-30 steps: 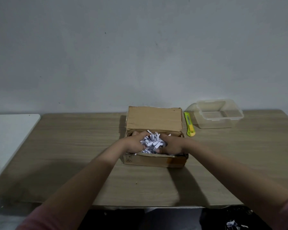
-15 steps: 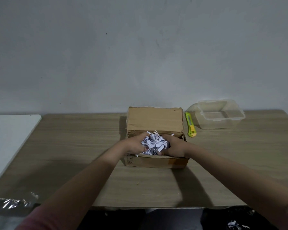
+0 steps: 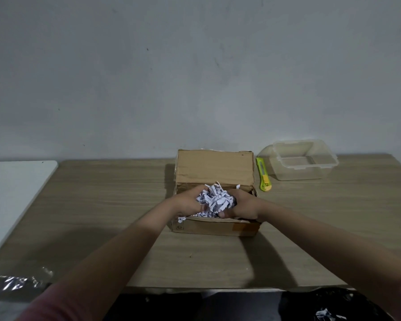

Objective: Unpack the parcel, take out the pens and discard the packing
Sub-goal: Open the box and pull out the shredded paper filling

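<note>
An open cardboard box (image 3: pixel 214 228) stands mid-table with its lid flap (image 3: pixel 214 167) raised at the back. My left hand (image 3: pixel 186 202) and my right hand (image 3: pixel 243 205) press together over the box, gripping a clump of white shredded paper (image 3: pixel 215 200) between them. A few strips hang over the box's front left rim. No pens show; the inside of the box is hidden by the hands and paper.
A yellow-green utility knife (image 3: pixel 263 174) lies just right of the box. A clear plastic container (image 3: pixel 302 159) sits at the back right. A white surface (image 3: pixel 12 188) adjoins the table's left. Clear plastic (image 3: pixel 19 282) lies at lower left, a dark bag with shreds (image 3: pixel 329 316) below the table.
Both hands have gathered the shredded paper tighter and raised the clump slightly above the box. The view has tilted a little, and clear plastic now shows at lower left.
</note>
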Action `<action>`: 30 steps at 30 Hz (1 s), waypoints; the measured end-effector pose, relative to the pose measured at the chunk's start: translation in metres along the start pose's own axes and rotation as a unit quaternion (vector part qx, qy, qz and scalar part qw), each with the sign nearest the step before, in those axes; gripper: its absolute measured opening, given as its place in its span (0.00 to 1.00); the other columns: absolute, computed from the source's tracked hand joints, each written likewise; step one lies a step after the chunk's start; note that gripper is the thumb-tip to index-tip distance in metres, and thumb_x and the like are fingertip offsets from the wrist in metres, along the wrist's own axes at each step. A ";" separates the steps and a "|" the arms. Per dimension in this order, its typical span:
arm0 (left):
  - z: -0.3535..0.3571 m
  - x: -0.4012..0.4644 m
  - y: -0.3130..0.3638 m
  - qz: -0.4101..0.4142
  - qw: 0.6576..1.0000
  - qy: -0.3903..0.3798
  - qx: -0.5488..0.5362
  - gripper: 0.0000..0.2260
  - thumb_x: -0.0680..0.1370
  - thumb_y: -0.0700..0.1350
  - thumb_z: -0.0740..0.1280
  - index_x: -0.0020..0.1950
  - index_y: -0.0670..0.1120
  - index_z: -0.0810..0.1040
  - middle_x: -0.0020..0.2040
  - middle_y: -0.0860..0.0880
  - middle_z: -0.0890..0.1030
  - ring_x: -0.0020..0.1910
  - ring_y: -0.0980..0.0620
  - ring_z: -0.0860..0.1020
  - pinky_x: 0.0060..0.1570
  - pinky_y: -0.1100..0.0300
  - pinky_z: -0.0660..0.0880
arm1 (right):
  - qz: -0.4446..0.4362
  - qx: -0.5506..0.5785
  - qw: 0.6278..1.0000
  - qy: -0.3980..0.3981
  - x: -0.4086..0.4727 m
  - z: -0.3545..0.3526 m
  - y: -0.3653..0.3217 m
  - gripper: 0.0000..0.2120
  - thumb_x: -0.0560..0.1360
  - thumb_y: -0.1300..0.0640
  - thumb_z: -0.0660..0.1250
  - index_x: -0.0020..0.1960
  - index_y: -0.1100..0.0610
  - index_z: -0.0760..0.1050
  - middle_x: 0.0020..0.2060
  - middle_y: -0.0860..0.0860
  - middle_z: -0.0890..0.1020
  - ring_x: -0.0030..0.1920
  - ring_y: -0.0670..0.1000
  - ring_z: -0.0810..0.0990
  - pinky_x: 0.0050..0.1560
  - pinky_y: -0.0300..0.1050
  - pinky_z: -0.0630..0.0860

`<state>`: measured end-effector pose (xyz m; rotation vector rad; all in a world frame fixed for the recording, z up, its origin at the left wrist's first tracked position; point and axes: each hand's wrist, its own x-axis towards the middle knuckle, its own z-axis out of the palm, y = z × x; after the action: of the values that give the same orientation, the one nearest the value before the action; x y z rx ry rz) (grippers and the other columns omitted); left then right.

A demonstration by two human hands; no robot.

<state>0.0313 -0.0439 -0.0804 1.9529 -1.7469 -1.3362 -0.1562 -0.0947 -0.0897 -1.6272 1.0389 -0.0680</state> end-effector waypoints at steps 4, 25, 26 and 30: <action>0.000 -0.001 0.002 0.004 1.000 0.020 -0.021 0.23 0.76 0.40 0.66 0.69 0.51 0.65 0.60 0.50 0.74 0.56 0.52 0.72 0.54 0.62 0.66 | -0.009 0.023 0.999 0.027 0.000 -0.001 0.004 0.20 0.68 0.64 0.75 0.57 0.60 0.72 0.46 0.55 0.81 0.46 0.52 0.78 0.50 0.49 0.78; -0.005 -0.012 0.014 0.014 0.995 0.094 0.037 0.24 0.74 0.39 0.66 0.69 0.50 0.67 0.62 0.47 0.75 0.54 0.47 0.77 0.50 0.58 0.74 | -0.025 -0.135 0.987 0.085 -0.017 -0.014 -0.032 0.21 0.65 0.59 0.78 0.54 0.59 0.74 0.48 0.54 0.80 0.51 0.55 0.79 0.50 0.47 0.75; -0.004 -0.011 0.011 0.012 0.994 0.087 0.064 0.25 0.73 0.39 0.67 0.69 0.49 0.68 0.63 0.47 0.75 0.57 0.47 0.76 0.54 0.55 0.74 | -0.024 -0.170 0.982 0.082 -0.018 -0.011 -0.032 0.20 0.65 0.58 0.77 0.54 0.58 0.75 0.47 0.53 0.80 0.49 0.54 0.77 0.48 0.45 0.73; -0.002 -0.008 0.006 -0.005 0.993 0.049 0.103 0.27 0.72 0.40 0.66 0.70 0.51 0.68 0.66 0.48 0.75 0.60 0.49 0.76 0.60 0.56 0.74 | -0.002 -0.218 0.975 0.043 -0.018 0.001 -0.030 0.19 0.69 0.57 0.74 0.59 0.56 0.75 0.52 0.53 0.81 0.51 0.55 0.78 0.52 0.47 0.76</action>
<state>0.0293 -0.0391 -0.0714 2.0974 -1.8961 -1.0797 -0.1491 -0.0831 -0.0577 -2.0371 1.1735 0.0944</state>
